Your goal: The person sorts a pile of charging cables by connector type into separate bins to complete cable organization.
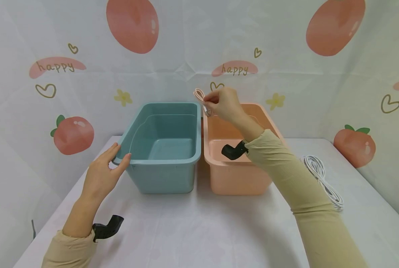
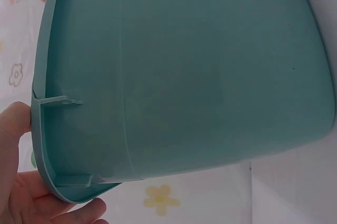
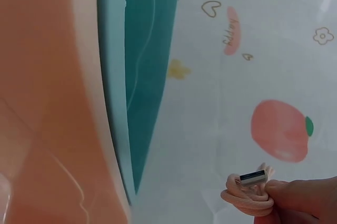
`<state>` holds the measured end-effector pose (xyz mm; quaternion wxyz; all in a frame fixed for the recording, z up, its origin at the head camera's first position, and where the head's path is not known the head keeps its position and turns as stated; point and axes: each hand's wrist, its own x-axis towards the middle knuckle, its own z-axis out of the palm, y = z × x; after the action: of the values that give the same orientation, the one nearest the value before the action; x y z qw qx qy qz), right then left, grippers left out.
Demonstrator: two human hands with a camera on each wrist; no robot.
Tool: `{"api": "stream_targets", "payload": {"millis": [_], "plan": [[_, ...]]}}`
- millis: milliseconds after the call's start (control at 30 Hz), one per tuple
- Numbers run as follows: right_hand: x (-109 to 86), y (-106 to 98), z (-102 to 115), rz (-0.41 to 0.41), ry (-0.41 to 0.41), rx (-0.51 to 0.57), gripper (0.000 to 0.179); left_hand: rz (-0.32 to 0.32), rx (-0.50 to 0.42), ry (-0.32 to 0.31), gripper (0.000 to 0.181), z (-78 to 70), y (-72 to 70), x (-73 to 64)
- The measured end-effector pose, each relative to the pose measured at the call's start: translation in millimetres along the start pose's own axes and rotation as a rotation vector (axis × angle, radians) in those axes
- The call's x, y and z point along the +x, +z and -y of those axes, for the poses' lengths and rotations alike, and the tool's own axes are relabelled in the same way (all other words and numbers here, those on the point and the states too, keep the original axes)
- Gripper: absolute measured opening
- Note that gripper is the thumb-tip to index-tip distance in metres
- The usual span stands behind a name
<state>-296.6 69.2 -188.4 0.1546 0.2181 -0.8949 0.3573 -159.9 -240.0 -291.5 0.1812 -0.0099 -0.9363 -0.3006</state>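
Between thumb and fingers, my right hand [image 1: 224,104] pinches a coiled pink USB cable [image 3: 246,197]. Its metal plug [image 3: 253,177] shows in the right wrist view. The hand is raised above the far part of the two bins, near where their rims meet. My left hand [image 1: 100,173] rests at the near left corner of the teal bin [image 1: 164,162], thumb and fingers on either side of the rim [image 2: 39,145]. To its right stands the peach bin [image 1: 239,178]. The insides of both bins that I can see hold nothing, though my right arm hides part of the peach one.
A bundled white cable [image 1: 321,180] lies on the white table [image 1: 199,230], right of the peach bin. Behind the bins hangs a white cloth [image 1: 186,44] printed with fruit and hearts. Each wrist wears a black camera mount [image 1: 107,227].
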Motion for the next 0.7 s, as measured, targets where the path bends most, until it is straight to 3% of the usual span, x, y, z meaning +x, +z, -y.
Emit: {"api": "stream_targets", "payload": {"millis": [200,700], "plan": [[8.1,11,6,0.026,0.010,-0.015,0.018,-0.001,0.001,0.002,0.063,-0.2,0.2,0.0],[30.7,44,14,0.057,0.092,0.075,0.019,-0.004,-0.005,0.002,0.064,0.8,-0.1,-0.2]]}}
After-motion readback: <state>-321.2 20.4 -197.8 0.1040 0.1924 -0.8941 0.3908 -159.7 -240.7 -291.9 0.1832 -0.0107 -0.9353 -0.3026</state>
